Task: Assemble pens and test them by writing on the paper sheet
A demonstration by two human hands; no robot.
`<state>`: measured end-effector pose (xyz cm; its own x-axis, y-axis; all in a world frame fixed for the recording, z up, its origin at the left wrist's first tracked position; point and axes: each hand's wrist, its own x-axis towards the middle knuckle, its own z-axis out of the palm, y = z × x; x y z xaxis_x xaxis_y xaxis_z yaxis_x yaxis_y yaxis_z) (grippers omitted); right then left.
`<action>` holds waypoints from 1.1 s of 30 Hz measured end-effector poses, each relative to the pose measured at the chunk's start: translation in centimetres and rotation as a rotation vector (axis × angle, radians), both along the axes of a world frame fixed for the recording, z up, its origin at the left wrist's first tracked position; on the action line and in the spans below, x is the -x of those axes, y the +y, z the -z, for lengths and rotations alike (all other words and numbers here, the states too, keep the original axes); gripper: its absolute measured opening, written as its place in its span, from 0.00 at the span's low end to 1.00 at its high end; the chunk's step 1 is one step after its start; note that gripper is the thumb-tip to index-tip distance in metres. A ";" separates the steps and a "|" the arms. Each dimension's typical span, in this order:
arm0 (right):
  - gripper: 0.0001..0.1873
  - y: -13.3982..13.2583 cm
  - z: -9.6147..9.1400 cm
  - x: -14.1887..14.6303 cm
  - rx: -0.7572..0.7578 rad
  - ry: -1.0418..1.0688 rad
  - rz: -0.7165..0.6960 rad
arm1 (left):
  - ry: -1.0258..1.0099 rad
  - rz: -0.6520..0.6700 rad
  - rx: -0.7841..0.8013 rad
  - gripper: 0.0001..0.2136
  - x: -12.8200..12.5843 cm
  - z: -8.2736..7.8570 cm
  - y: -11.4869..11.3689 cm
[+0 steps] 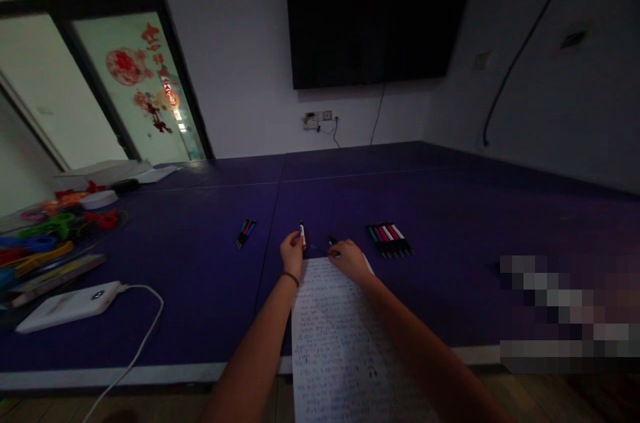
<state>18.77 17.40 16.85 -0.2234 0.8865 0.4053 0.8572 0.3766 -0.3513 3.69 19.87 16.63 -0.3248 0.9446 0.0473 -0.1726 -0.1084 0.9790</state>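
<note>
Broad flat purple table (210, 326): beneath the sheet
Long white handwritten paper sheet (333, 323): over the table's near edge
Bare right hand (351, 260): sheet's far right corner, fingertips pinching
Bare left hand (292, 251): sheet's far left corner, fingertips pinching
Row of slim green, pink, white and black pens (390, 239): right of sheet
Black-and-white pen (303, 233): in left fingertips, beyond sheet
Thin dark rod (319, 249): in right fingertips, beyond sheet
</note>
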 end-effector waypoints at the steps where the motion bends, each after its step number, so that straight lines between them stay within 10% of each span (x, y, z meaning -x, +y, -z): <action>1: 0.08 0.0 0.0 0.0 0.000 -0.007 0.000 | -0.149 0.033 0.015 0.05 -0.1 0.0 0.1; 6: 0.13 0.1 0.0 -0.4 -0.129 -0.022 0.066 | -0.531 0.161 0.069 0.04 -0.7 -0.2 -0.1; 33: 0.13 0.6 1.3 -0.5 -0.118 -0.083 0.047 | -0.549 0.301 0.020 0.03 -0.7 -0.2 -0.6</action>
